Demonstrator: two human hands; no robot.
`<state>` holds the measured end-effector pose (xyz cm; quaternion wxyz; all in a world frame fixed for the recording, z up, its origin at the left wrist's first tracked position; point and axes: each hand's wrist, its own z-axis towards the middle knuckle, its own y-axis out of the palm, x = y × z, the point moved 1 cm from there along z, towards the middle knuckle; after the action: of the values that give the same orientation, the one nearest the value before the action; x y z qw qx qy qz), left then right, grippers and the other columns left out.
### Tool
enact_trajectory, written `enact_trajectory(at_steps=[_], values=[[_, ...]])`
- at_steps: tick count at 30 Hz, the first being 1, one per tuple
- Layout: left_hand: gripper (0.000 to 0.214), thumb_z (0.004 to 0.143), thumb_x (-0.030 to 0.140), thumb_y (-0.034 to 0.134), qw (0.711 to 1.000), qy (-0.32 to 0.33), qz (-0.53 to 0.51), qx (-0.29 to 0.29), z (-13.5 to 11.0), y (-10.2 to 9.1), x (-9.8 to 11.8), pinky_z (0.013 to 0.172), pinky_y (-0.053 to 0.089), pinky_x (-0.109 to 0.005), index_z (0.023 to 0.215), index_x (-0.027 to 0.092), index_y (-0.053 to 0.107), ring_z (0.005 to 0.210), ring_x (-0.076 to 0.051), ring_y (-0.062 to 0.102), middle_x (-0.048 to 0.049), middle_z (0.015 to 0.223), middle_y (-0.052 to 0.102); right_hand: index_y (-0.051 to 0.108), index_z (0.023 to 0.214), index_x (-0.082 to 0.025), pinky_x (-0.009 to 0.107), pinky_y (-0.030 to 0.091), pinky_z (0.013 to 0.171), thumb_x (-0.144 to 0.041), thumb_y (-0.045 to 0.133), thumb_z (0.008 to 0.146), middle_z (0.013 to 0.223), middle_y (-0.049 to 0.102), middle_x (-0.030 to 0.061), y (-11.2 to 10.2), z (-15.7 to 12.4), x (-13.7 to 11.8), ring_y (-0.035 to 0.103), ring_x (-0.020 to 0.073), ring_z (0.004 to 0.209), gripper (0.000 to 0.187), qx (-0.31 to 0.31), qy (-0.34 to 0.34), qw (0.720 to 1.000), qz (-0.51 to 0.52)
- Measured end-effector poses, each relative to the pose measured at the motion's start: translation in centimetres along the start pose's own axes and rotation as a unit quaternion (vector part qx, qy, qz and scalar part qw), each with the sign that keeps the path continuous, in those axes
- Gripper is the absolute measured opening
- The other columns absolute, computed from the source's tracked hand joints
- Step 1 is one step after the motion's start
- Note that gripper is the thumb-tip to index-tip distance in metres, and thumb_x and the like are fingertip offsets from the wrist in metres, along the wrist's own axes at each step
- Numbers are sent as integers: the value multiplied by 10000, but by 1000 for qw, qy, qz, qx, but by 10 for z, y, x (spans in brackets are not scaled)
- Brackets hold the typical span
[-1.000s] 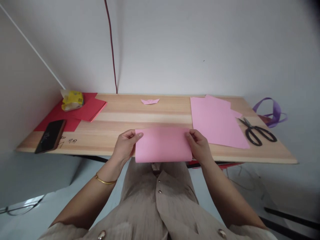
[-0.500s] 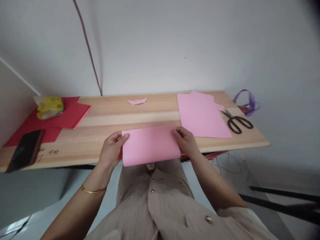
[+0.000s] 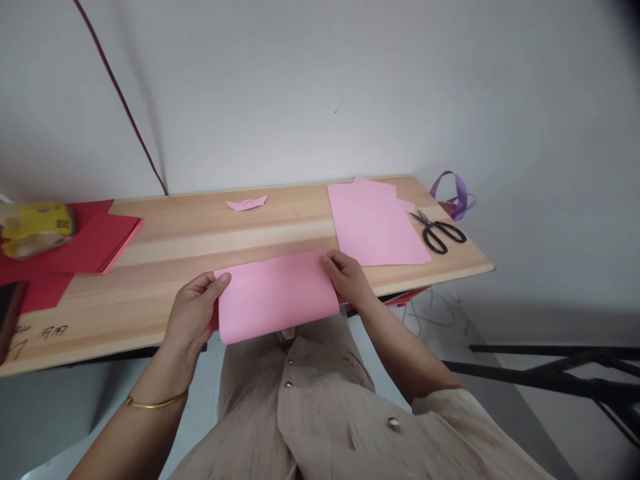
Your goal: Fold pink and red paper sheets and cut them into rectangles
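Observation:
A sheet of pink paper (image 3: 277, 297), bent over along its near side, is stretched between my two hands at the table's front edge. My left hand (image 3: 196, 308) pinches its upper left corner, thumb on top. The upper right corner is pinched by my right hand (image 3: 346, 275), thumb on top as well; the fingers beneath the paper are partly hidden. Beyond the sheet, a small folded pink paper boat (image 3: 247, 203) lies near the wall. Flat pink sheets (image 3: 377, 227) rest to the right, just past my right hand.
Black-handled scissors (image 3: 440, 231) lie partly spread at the table's right end, near a purple ribbon loop (image 3: 454, 195). Red paper (image 3: 95, 243) sits at the left under a yellow plastic packet (image 3: 40, 227). A dark phone (image 3: 9, 317) is cut off at the left edge of the wooden table (image 3: 190, 233).
The view has turned to the right, so the table's things appear further left. Both hands keep hold of the pink paper, which is slightly more tilted in the picture.

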<state>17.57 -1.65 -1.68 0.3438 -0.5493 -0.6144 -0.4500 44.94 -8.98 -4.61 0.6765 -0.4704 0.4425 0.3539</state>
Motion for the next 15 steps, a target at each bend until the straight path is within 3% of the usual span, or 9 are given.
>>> enact_trajectory(at_steps=[15], values=[[364,509,374,897,998,61,-22,-11,-2,-3,-6,512,405,-201,674,149,664,505,-80,516,27,585,639,564,765,-203,255,345,568,-513,511,895,684,486,-22,0,-4,1,425,134,627,340,17,19,999,-20]])
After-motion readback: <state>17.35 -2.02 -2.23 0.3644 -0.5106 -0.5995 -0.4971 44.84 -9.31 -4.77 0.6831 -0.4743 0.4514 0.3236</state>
